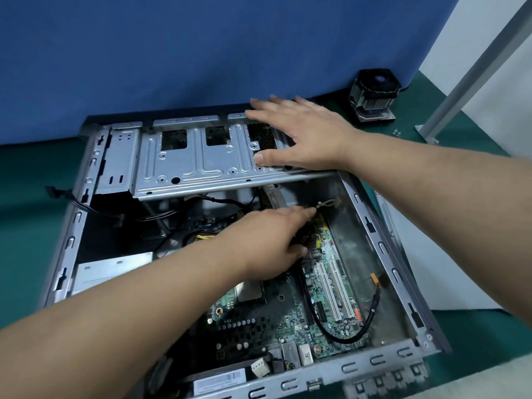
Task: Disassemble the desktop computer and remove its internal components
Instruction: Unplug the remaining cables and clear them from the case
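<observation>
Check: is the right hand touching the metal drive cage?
Touching. The head view shows the right hand lying flat on the drive cage, fingers spread, thumb pressed on its top plate.

Bare left forearm [121,321], bare right forearm [437,180], seemingly no rings, short fingernails.

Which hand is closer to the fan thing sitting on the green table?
The right hand. It lies flat on the metal drive cage, just left of the cooler fan. The left hand is lower down inside the case, over the motherboard.
</observation>
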Motion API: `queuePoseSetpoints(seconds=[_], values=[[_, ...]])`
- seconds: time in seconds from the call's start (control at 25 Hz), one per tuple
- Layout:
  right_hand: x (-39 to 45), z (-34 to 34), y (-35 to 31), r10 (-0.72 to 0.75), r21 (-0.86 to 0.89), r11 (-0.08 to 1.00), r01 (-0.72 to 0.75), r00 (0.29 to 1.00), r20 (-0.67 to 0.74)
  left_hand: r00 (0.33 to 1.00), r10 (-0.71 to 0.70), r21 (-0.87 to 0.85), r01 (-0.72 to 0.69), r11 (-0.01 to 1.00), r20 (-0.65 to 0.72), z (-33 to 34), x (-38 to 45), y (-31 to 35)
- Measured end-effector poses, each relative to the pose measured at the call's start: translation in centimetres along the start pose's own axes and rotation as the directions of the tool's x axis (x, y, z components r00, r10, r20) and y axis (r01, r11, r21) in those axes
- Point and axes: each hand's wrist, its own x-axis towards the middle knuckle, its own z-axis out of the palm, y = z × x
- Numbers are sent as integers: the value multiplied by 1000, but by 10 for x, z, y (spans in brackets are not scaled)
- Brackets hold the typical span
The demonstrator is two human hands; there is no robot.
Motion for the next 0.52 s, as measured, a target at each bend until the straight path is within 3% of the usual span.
queuePoseSetpoints(seconds=[0.12,0.24,0.36,0.52], values=[[0,1,0,0,-5,1000,0,1000,5,998,61,12,-61,998,-17,-16,-36,-6],[-1,0,-1,2,-11,1000,-2,1000,7,983,105,194,-75,978,-149,-36,-70,-17],[-2,-2,-3,4,-20,1000,-3,1000,11,913,77,277,41,960,-402,-43,-107,-43],[-4,-3,-5,23,-25,999,-23,1000,16,851,-66,183,187,965,-522,-33,-133,-57]])
